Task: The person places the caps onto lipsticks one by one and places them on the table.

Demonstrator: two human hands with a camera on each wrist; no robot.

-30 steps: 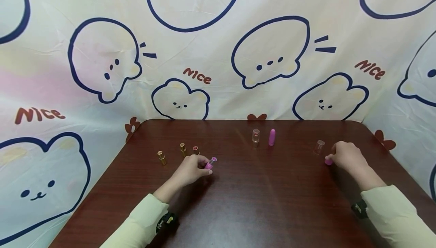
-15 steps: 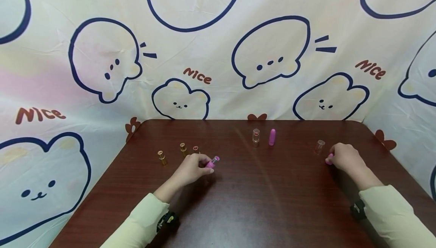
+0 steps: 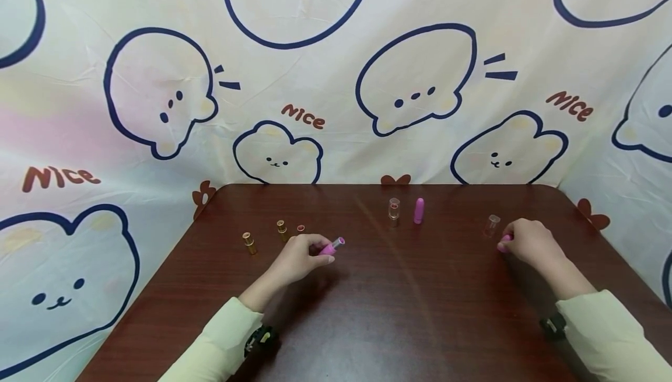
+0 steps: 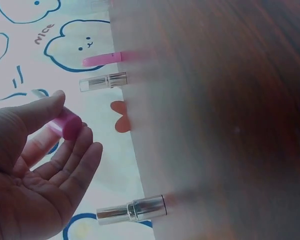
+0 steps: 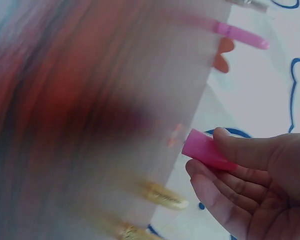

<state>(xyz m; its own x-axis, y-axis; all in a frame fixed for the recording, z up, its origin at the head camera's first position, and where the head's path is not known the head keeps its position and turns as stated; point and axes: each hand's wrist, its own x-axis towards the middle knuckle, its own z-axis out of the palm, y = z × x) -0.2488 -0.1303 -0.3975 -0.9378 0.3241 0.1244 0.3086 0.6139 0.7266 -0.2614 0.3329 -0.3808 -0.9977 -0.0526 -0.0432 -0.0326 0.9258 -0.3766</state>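
Note:
My left hand (image 3: 300,258) pinches an uncapped pink lipstick (image 3: 331,248) between thumb and fingers, its silver end tilted up to the right. In the left wrist view, the pink base (image 4: 70,126) of that lipstick faces the camera. On the right side, my right hand (image 3: 535,245) holds a pink lipstick cap (image 3: 505,244), whose end (image 5: 196,143) points away from the fingers in the right wrist view. A clear cap (image 3: 492,225) stands just left of this hand. Partly hidden behind my left hand is a lipstick with a red top (image 3: 301,228).
Two gold lipstick tubes (image 3: 249,243) (image 3: 282,230) stand at the left. Near the back edge are a clear-topped lipstick (image 3: 394,210) and an upright pink lipstick (image 3: 419,211). A patterned cloth (image 3: 346,154) hangs behind the brown table (image 3: 399,306).
My left hand has shifted slightly right, tilting the pink lipstick further over to the right. The cap in my right hand has turned slightly and shows more of its side.

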